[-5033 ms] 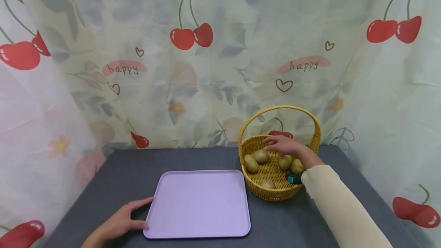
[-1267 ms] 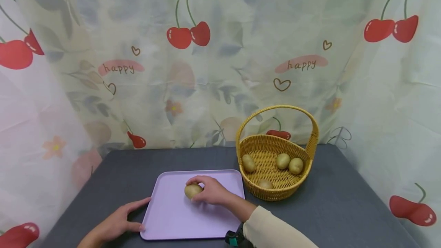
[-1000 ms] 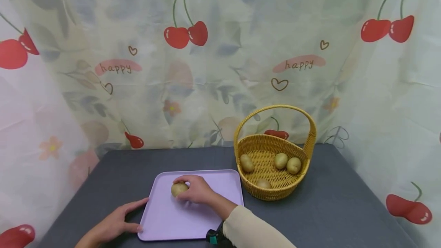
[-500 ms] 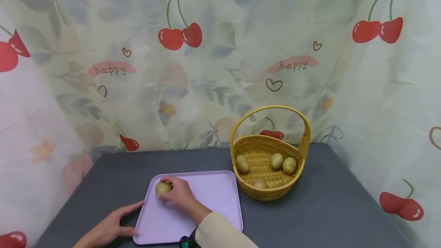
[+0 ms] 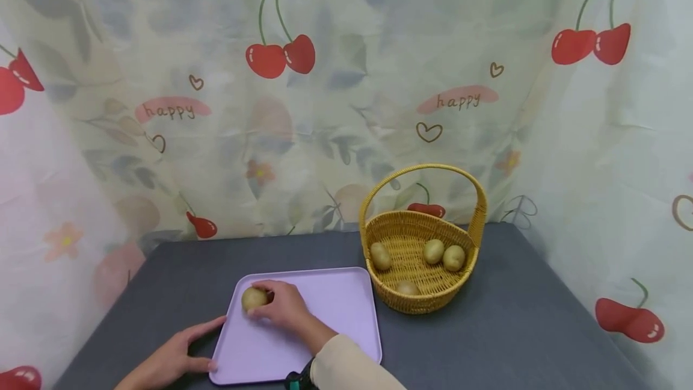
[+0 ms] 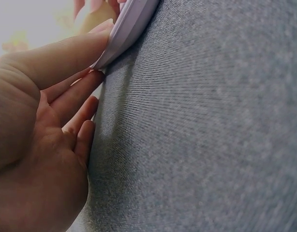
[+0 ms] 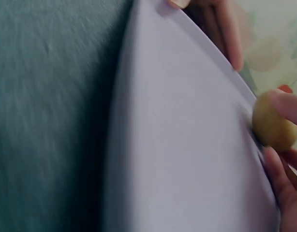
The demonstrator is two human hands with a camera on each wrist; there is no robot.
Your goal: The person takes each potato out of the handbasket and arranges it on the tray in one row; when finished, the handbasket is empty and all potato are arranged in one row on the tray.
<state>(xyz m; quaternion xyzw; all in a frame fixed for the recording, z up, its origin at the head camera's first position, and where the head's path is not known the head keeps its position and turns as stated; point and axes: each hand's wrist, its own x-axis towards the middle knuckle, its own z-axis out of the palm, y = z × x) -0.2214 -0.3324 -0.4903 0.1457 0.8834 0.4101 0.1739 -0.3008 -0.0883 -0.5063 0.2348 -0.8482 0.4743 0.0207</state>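
A potato is at the far left corner of the lilac tray. My right hand pinches it between thumb and fingers from its right side, as the right wrist view also shows with the potato close to the tray's rim. My left hand lies at the tray's left edge, thumb near the front corner and forefinger farther back along the rim. In the left wrist view, the left hand's fingers are fairly straight and touch the tray's edge. Whether the potato touches the tray's surface is hard to tell.
A wicker basket with a tall handle stands right of the tray, holding several potatoes, one of them at its left wall. A dark grey cloth covers the table. A printed curtain hangs behind and at both sides.
From over the basket, my right hand has brought a potato out and leftwards across the tray to its far left corner. The whole scene has shifted left in the head view. My left hand stays at the tray.
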